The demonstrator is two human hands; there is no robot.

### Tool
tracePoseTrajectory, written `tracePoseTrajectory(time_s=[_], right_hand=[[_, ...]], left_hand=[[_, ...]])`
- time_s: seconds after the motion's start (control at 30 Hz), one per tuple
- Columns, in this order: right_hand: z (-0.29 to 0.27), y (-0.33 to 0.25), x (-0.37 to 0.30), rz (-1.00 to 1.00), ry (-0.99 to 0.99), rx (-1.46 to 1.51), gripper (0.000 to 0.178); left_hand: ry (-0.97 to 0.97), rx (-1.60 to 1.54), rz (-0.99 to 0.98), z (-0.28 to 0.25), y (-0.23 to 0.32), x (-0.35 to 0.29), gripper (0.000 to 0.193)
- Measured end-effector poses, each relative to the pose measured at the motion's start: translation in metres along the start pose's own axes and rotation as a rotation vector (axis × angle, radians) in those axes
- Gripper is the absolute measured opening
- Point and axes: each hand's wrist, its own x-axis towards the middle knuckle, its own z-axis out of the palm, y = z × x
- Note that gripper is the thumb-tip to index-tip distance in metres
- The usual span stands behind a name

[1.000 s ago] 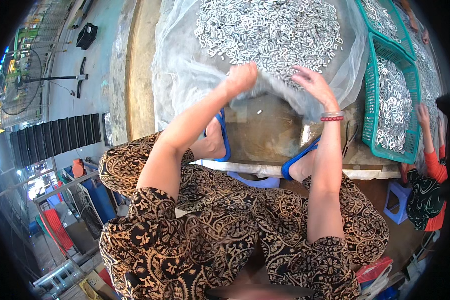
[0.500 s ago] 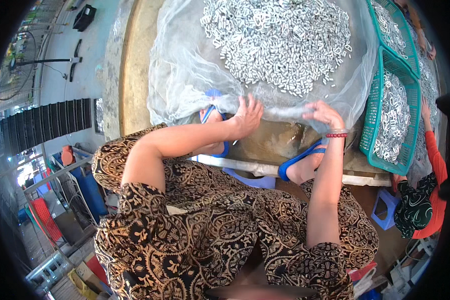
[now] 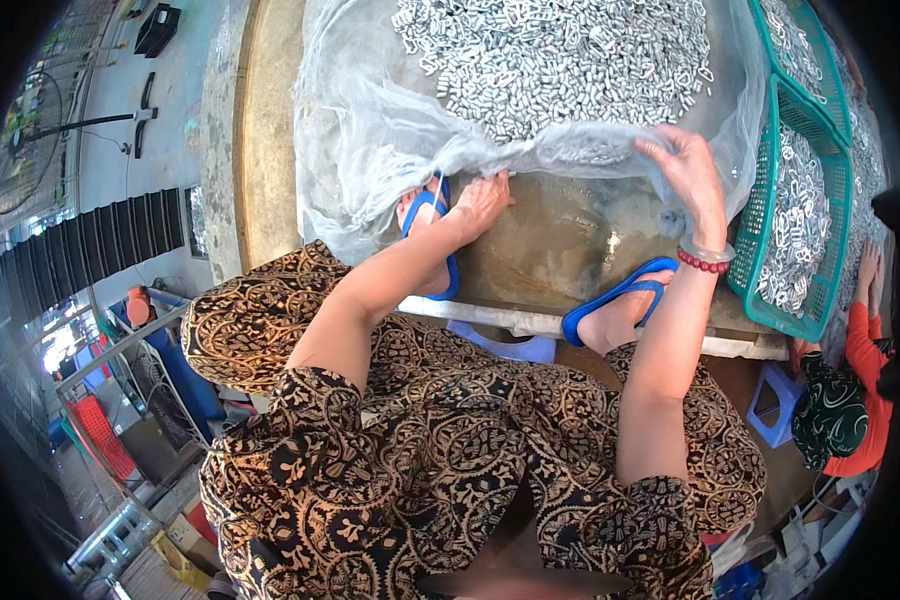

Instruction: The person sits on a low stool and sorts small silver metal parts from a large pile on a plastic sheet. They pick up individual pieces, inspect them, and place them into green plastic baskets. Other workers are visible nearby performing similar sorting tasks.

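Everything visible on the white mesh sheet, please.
The mesh sheet looks like fine translucent netting, creased at the left and bunched along its near edge. It lies spread on the stained surface under a heap of small metallic pieces. The right hand is at the bunched edge; whether the left hand touches it is unclear.

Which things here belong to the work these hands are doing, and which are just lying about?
Likely part of the work:
white netting, with the right hand at its gathered edge
silvery metal pieces heaped on it
near green basket, holding similar-looking pieces

Apparently just lying about:
black crate, upper left
black stand below it
black ribbed panel, left
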Motion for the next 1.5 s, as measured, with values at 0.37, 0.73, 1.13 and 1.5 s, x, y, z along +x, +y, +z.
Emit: tracePoseTrajectory(time_s=[0.37,0.73,1.13,1.5], right_hand=[[0.016,0.015,-0.008,-0.146,-0.460,-0.031,0.052],[0.061,0.001,0.005,-0.082,-0.482,-0.219,0.046],[0.117,0.026,0.013,-0.231,0.170,-0.297,0.028],[0.105,-0.020,0.009,-0.290,0.158,-0.116,0.026]], left_hand=[[-0.404,0.290,0.349,-0.042,0.047,-0.005,0.010],[0.118,0.697,0.343,-0.033,0.024,0.017,0.024],[0.044,-0.279,-0.046,-0.022,-0.003,0.034,0.048],[0.364,-0.460,-0.191,-0.018,0.022,0.039,0.047]])
